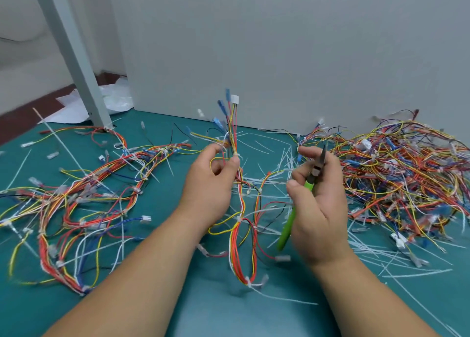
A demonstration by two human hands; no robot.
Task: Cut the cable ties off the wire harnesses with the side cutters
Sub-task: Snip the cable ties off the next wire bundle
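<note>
Green mat (pixel 203 311); right hand (pixel 320 209) half hides side cutters (pixel 287 227).

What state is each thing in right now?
Multicoloured wire harness: raised upright, white ties still on.
Left hand: pinches that harness.
Green-handled side cutters: tip up, touching no tie.
Right hand: grips the cutters.
Tangled harness pile: heaped on green mat.
Cut white cable ties: scattered loose.

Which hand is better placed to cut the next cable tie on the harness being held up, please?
The right hand: it grips the green-handled side cutters, tips up and close to the harness. The left hand is busy pinching that harness upright, so it should likely just steady it.
</note>
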